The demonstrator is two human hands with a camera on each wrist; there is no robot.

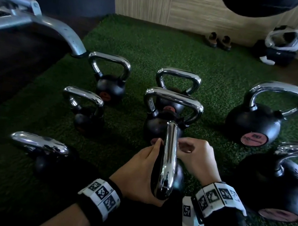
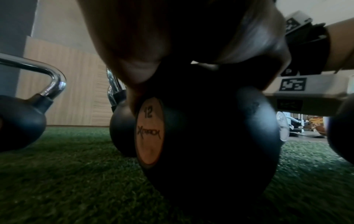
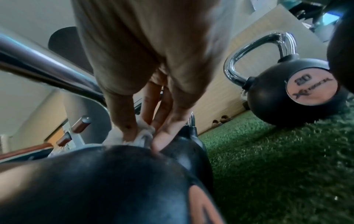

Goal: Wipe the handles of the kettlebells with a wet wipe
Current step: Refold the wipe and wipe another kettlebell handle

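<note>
Green artificial turf point(image 1: 146, 42) covers the floor, set with black round kettlebells with chrome handles. The nearest black kettlebell point(image 2: 201, 144), marked 12, stands between the hands, its chrome loop handle point(image 1: 168, 161) edge-on to the head camera. The left hand point(image 1: 137, 170) cups the ball beside the handle. The right hand point(image 1: 195, 157) pinches a crumpled white wet wipe point(image 3: 141, 136) against the handle's base.

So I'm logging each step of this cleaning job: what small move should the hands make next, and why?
Probably slide the wet wipe up the chrome handle. The right hand pinches it low, near the kettlebell body, while the left hand steadies the other side, so most of the handle looks unwiped.
</note>
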